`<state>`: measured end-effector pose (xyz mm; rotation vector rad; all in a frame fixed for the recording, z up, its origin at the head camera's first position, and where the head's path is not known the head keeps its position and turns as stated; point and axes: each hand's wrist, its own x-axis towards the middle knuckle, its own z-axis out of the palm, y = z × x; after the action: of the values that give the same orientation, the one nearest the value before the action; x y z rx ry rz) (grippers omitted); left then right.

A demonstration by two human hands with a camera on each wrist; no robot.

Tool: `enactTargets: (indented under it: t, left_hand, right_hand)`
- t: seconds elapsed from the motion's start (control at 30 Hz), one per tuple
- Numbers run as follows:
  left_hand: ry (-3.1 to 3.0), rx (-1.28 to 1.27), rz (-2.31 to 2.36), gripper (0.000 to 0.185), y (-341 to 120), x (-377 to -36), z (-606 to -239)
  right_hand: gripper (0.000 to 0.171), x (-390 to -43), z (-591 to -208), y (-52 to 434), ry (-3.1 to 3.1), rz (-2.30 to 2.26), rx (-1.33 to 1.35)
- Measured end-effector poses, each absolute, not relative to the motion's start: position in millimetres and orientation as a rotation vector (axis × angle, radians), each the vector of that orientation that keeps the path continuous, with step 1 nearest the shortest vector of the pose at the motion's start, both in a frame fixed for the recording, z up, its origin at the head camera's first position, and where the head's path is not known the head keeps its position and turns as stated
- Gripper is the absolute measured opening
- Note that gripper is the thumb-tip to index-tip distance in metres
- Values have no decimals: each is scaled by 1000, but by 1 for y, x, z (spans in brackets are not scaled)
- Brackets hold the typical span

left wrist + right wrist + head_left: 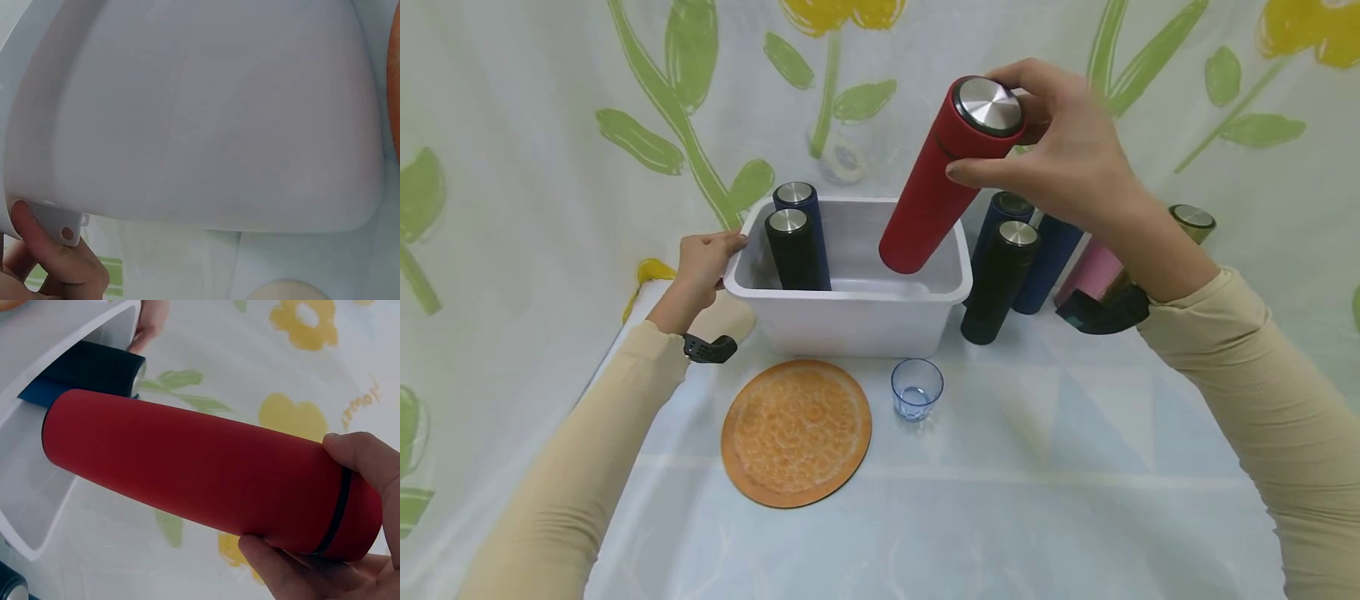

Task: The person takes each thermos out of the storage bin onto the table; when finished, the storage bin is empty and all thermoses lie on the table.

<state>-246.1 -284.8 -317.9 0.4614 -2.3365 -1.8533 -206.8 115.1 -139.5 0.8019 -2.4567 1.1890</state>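
Observation:
My right hand (pixel 1060 142) grips a red thermos bottle (pixel 936 183) near its silver-topped lid, thumb on one side and fingers on the other. The bottle hangs tilted over the white plastic bin (pixel 850 325), its base lower and overlapping the bin's opening. In the right wrist view the red bottle (pixel 200 475) spans most of the picture. With its left end rim between thumb and fingers, the bin is held by my left hand (pixel 703 267). Inside the bin, at the left, stand a black bottle (pixel 793 254) and a blue bottle (pixel 816 225).
Right of the bin stand a dark bottle (pixel 1000 283), blue bottles (pixel 1045 262) and a pink bottle (pixel 1088 271), partly behind my right arm. In front are a round orange-brown mat (pixel 797 433) and a small clear glass (pixel 917 390). A floral curtain (pixel 550 125) hangs behind.

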Motion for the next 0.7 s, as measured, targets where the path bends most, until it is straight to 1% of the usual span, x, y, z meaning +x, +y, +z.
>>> enactTargets:
  t: [0.17, 0.4, 0.7]
  left_hand:
    - [-2376, 430, -1843, 46, -288, -247, -317]
    - [-2482, 339, -1882, 51, -298, -249, -315]
    - [-2678, 259, -1928, 56, -309, -247, -302]
  right_hand:
    - [64, -197, -137, 126, -2425, 1153, 808]
    - [59, -187, -137, 140, -2359, 1265, 830]
    - [61, -167, -139, 160, -2345, 1244, 810]
